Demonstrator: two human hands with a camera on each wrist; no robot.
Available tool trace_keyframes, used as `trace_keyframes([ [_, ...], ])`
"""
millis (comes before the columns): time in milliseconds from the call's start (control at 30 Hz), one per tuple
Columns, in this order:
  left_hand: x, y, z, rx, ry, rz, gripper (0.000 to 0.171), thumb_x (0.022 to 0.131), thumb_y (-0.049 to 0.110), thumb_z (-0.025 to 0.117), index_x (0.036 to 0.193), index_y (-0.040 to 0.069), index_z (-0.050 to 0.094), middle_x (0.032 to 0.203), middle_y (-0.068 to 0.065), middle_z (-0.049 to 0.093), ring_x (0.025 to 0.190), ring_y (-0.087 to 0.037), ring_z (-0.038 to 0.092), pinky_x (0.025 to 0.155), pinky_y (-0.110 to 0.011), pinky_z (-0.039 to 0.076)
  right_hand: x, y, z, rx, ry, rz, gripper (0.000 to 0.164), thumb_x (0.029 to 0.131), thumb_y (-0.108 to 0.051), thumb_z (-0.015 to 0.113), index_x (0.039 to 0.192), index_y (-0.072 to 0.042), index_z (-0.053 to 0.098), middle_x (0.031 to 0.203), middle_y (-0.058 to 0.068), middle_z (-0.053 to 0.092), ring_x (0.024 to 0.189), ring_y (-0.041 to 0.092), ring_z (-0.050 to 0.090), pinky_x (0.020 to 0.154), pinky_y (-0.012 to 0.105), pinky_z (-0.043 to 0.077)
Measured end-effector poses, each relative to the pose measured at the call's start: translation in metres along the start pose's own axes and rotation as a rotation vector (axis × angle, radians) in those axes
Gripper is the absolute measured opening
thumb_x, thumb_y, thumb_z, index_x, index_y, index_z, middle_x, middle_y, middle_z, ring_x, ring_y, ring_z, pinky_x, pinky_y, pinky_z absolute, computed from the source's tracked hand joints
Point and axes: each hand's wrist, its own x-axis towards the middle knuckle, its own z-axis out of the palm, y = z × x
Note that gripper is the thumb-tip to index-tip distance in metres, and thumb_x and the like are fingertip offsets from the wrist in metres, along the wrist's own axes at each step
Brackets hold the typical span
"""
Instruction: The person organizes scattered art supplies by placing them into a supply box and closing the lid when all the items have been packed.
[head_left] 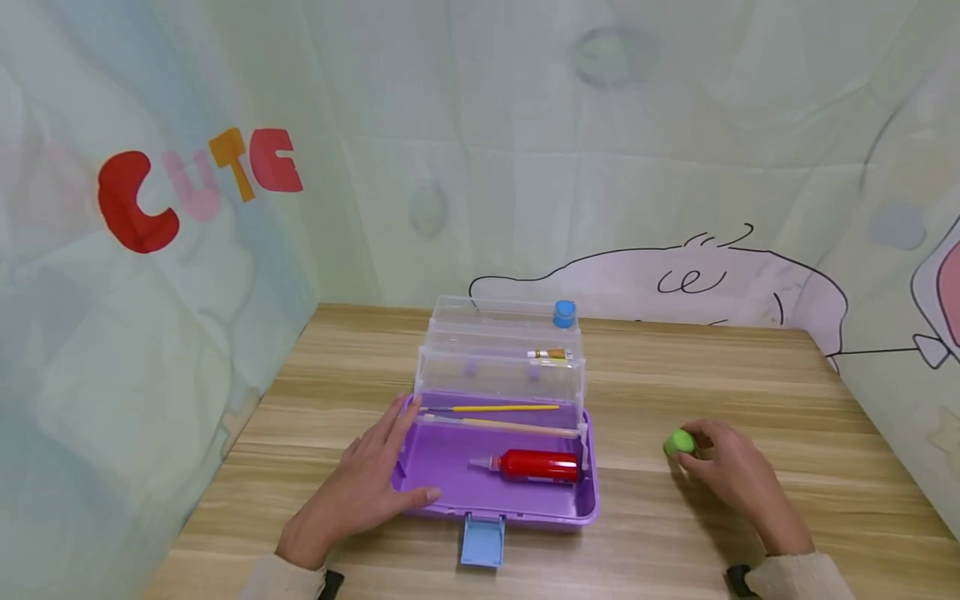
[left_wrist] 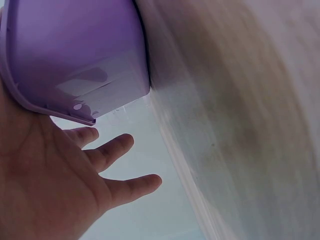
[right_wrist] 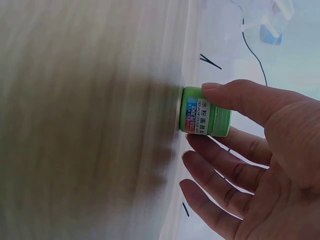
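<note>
My right hand (head_left: 738, 467) pinches a small green paint jar (right_wrist: 200, 111) between thumb and fingers, on the table to the right of a purple box. The jar carries a label reading gouache colour. With fingers spread straight, my left hand (head_left: 367, 475) rests on the left rim of that open purple box (head_left: 465, 510). In the box's bottom lies a red bottle (head_left: 536, 466) with a clear pointed nozzle. Two paintbrushes, one a yellow-handled paintbrush (head_left: 506, 408) and one a pale-handled paintbrush (head_left: 517, 427), lie across its rear part.
Clear tiered trays (head_left: 498, 375) rise behind the box, holding a paint tube (head_left: 550, 354) and a blue jar (head_left: 564, 314). A blue latch (head_left: 483, 542) hangs from the box's front. Printed cloth walls (head_left: 375, 167) border the wooden table (head_left: 637, 542) at the back and sides.
</note>
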Motion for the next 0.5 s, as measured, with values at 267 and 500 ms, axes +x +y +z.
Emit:
trace_keyframes([
  [267,-0.0002,0.0002,-0.0008,-0.001,-0.007,-0.005,0.11,0.073,0.069,0.066,0.155,0.032,0.003,0.162,-0.006,0.007,0.14,-0.041,0.028,0.099,-0.073,0.028,0.0014,0.0001,0.0003,0.004,-0.005,-0.001,0.037,0.079,-0.021,0.078,0.108,-0.002,0.066,0.1,0.01,0.069,0.088,0.023,0.067,0.075,0.043,0.053],
  [500,-0.0007,0.0009,-0.0013,-0.009,-0.004,0.001,0.109,0.074,0.069,0.066,0.155,0.031,0.003,0.162,-0.006,0.008,0.139,-0.042,0.029,0.099,-0.073,0.028,0.0019,-0.0022,-0.0008,-0.02,-0.001,0.003,0.036,0.079,-0.022,0.077,0.108,-0.004,0.067,0.1,0.009,0.07,0.09,0.024,0.067,0.076,0.045,0.052],
])
